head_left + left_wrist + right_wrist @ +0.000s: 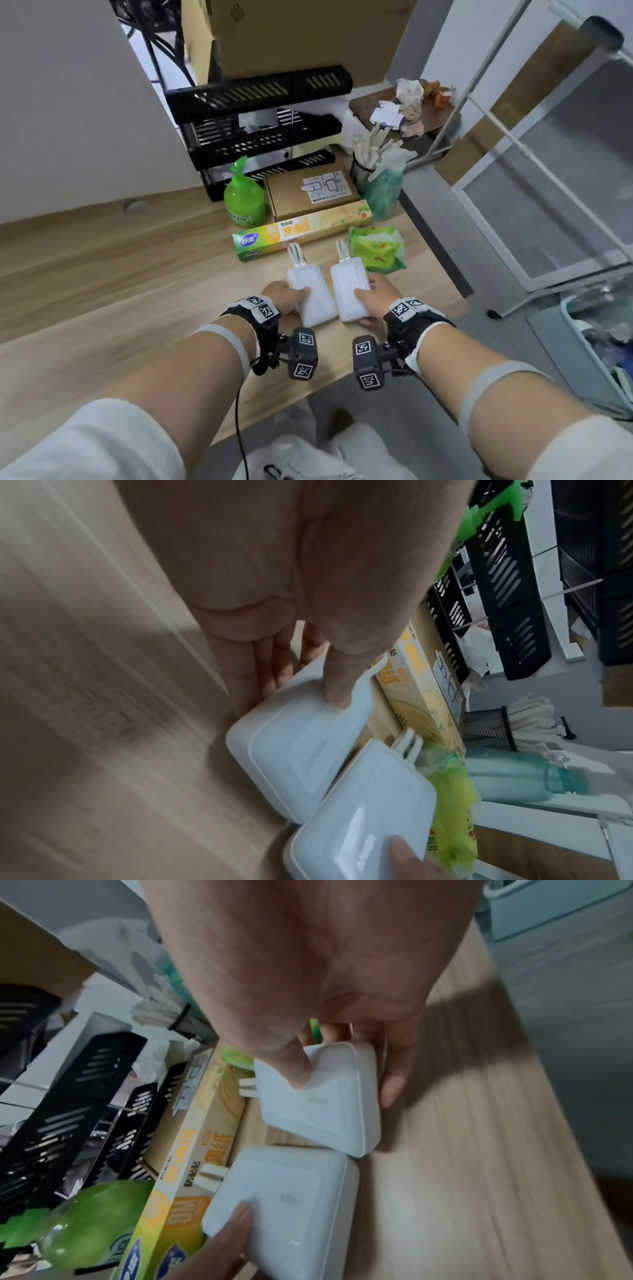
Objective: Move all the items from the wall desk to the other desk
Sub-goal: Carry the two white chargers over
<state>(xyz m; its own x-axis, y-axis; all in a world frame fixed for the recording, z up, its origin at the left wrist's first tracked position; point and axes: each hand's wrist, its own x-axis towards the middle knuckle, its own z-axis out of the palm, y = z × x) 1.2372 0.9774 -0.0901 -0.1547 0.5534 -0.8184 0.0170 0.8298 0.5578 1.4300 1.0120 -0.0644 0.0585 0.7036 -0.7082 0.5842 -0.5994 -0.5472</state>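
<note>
Power banks: two white slabs lie side by side near the front edge of the wooden surface (102, 260), looped cords pointing away from the person.
Left power bank (311, 297): gripped by the left hand (287, 297) — thumb on its top face, the other fingers (260, 674) curled down its outer side.
Right power bank (350, 289): gripped by the right hand (375, 298) the same way; in the right wrist view the thumb presses the top and the fingers (397, 1077) wrap the far edge.
Gap between them: narrow at the near end, where their corners look close to touching; whether they meet I cannot tell.
Just beyond: a long yellow-green wrap box (301, 230) lies crosswise, near the cord ends.
Right of that box: a green plastic packet (376, 251), just beside the right power bank's far corner.
Further back: a green bottle (245, 200), a flat cardboard box (310, 193) with a label, a teal spray bottle (383, 193) and a mesh cup (359, 173) of wooden sticks.
Against the wall: a black slotted rack (260, 120) — a big carton (308, 34) stands behind it.
</note>
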